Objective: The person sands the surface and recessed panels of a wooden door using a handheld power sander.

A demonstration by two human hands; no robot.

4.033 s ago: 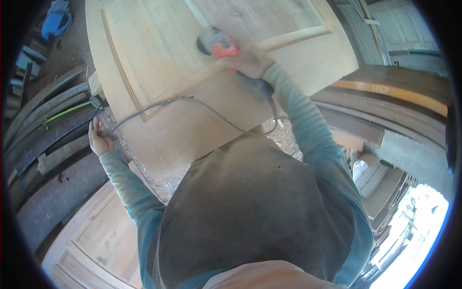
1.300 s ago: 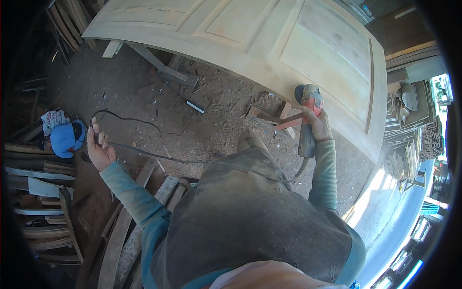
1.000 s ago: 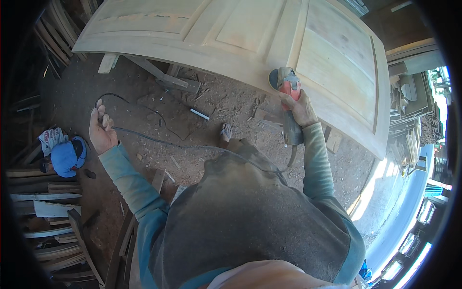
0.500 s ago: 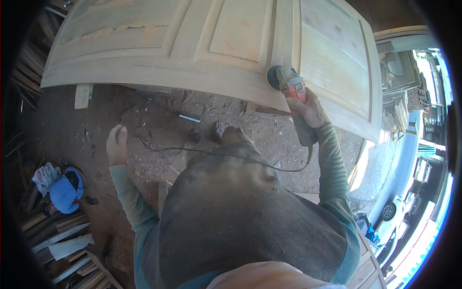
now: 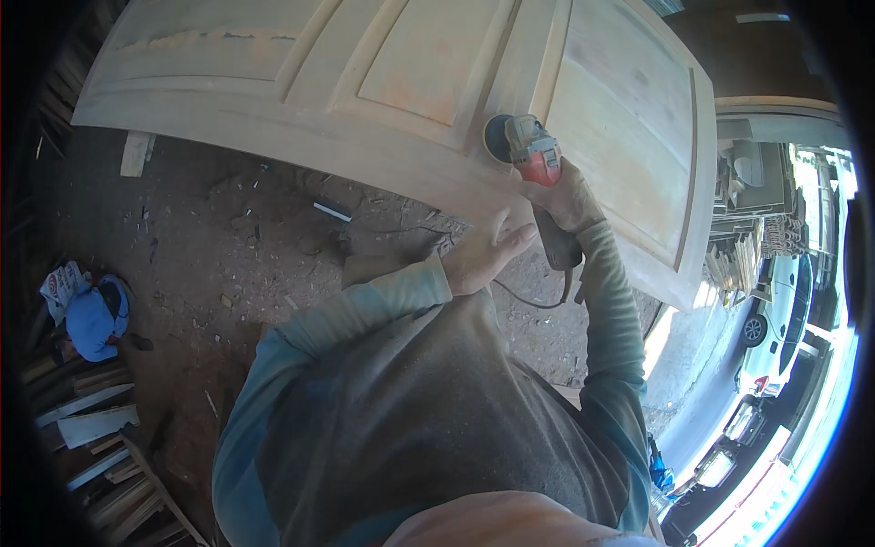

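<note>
A large pale wooden panelled door (image 5: 273, 100) lies flat across the top of the view. My right hand (image 5: 563, 193) grips a red and grey angle grinder (image 5: 530, 153) whose disc rests on the door's near rail. Its black cord (image 5: 533, 301) loops down below the tool. My left hand (image 5: 483, 255) is open with fingers together, reaching toward the door edge just below the grinder, holding nothing.
Dirt floor with wood scraps and chips (image 5: 273, 237) lies under the door. A blue bag (image 5: 96, 314) and stacked planks (image 5: 91, 438) sit at the left. Parked cars (image 5: 775, 319) and timber stacks are at the right.
My left hand let go of the cord and swung from the far left up to beside the grinder. The grinder stays on the door's near rail.
</note>
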